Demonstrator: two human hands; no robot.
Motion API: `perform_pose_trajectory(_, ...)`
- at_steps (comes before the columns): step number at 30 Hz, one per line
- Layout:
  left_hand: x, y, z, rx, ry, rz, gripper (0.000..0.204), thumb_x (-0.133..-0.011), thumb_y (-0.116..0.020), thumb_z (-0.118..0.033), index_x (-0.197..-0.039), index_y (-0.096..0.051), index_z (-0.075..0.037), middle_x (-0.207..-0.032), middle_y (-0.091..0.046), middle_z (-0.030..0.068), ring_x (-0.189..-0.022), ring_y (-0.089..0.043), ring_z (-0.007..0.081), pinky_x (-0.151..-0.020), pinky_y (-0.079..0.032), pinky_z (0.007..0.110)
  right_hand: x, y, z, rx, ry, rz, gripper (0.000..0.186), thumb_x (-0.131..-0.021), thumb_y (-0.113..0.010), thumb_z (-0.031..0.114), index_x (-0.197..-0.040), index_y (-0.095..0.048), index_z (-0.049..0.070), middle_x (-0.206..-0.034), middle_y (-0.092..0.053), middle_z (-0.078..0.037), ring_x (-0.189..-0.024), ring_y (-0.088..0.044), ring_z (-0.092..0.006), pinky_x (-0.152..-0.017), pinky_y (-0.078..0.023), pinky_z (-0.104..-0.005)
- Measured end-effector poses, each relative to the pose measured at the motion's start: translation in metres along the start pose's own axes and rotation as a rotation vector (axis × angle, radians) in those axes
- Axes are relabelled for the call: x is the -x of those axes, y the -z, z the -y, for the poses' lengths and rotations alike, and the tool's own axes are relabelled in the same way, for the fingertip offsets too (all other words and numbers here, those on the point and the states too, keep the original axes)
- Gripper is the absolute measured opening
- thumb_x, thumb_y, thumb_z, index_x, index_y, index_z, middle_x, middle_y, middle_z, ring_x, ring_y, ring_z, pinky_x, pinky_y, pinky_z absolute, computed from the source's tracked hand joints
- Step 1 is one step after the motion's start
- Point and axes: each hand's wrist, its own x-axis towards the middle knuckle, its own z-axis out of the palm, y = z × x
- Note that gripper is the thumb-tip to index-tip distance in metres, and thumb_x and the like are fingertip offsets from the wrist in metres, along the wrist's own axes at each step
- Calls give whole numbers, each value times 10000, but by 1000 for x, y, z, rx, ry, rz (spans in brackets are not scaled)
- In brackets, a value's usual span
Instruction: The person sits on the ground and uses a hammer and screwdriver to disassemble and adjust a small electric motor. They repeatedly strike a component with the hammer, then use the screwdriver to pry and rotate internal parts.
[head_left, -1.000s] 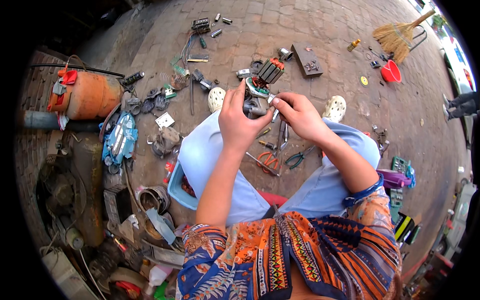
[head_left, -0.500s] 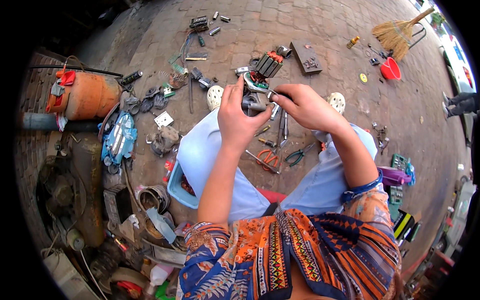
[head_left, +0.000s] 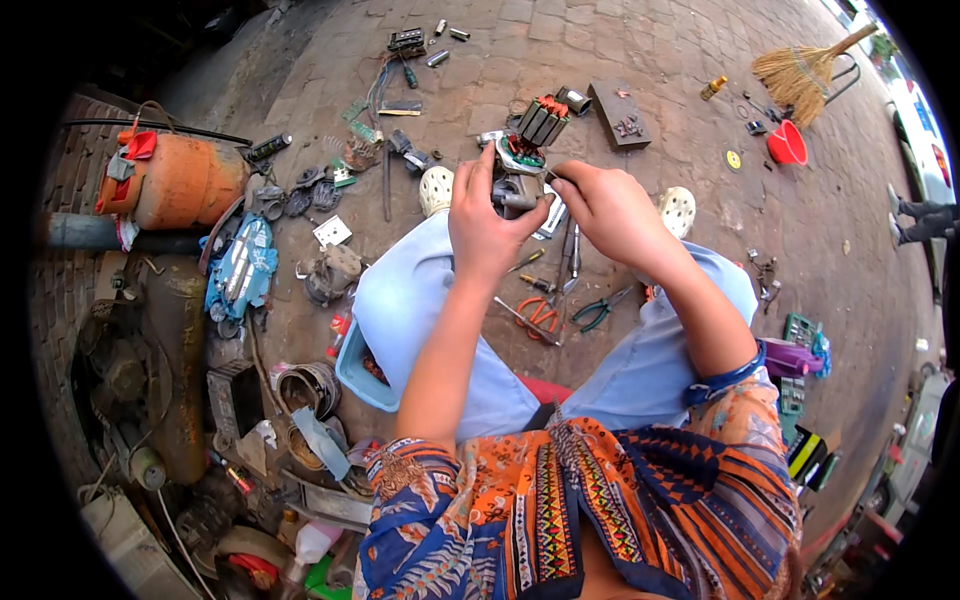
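Observation:
My left hand (head_left: 485,225) grips a grey metal motor housing (head_left: 518,188); on it are a white-rimmed part with green and dark windings (head_left: 520,152) and a laminated metal core with copper windings (head_left: 545,122) at the top. My right hand (head_left: 610,215) is closed at the right side of the housing, thumb and forefinger pinched on a small, thin item I cannot make out. Beneath the hands, between my legs, lie long metal tools (head_left: 573,255), orange-handled pliers (head_left: 540,315) and green-handled pliers (head_left: 592,315).
Scattered motor parts (head_left: 325,190), an orange gas cylinder (head_left: 190,185), a blue tub (head_left: 352,365), a dark metal block (head_left: 615,112), a red bucket (head_left: 785,145) and a straw broom (head_left: 800,75) surround me. Another person's legs (head_left: 920,215) show at the far right edge.
Both hands and the motor assembly have moved slightly up and away from me. My right hand has shifted and turned a little at the housing's side.

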Motion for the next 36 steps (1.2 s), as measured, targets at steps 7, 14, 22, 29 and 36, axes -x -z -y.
perform_pose_trajectory(7, 1, 13, 2, 540, 188, 94, 1123, -637, -873, -290, -1464, -160, -27, -1406, -332, 159, -1221, -472, 301, -1008, -428, 417, 2, 4, -11, -232, -22, -32, 223, -916, -543, 206, -1007, -633, 24, -789, -629, -205, -755, -599, -407, -653, -466, -442)
perform_pose_trajectory(14, -9, 12, 11, 350, 129, 256, 1087, -606, -881, -327, -1437, -253, -16, -1317, -499, 167, -1226, -488, 276, -1020, -404, 371, 12, -5, -17, -239, 131, 51, 198, -918, -548, 193, -1025, -570, 29, -775, -637, -206, -727, -613, -391, -652, -467, -430)
perform_pose_trajectory(22, -8, 5, 7, 80, -89, -46, 844, -703, -817, -293, -1381, -380, -44, -1134, -550, 128, -1063, -544, 269, -923, -449, 394, 16, 8, -2, -360, 71, 14, 249, -917, -569, 195, -1085, -473, 39, -743, -650, -192, -718, -624, -376, -638, -460, -423)
perform_pose_trajectory(29, -7, 18, 27, 697, 665, 318, 443, -992, -465, -369, -1165, -568, 25, -1005, -651, 89, -880, -631, 166, -785, -518, 311, 11, 8, -19, -260, 42, -102, 287, -883, -629, 216, -1050, -466, 50, -642, -598, -163, -620, -589, -372, -569, -429, -432)
perform_pose_trajectory(36, 2, 4, -1, 817, 816, 419, 276, -898, -606, -328, -942, -587, -56, -706, -564, 38, -498, -483, 84, -457, -432, 237, 10, -15, -30, -31, 151, -187, 309, -870, -646, 244, -1025, -453, 59, -647, -608, -152, -605, -605, -367, -530, -453, -442)
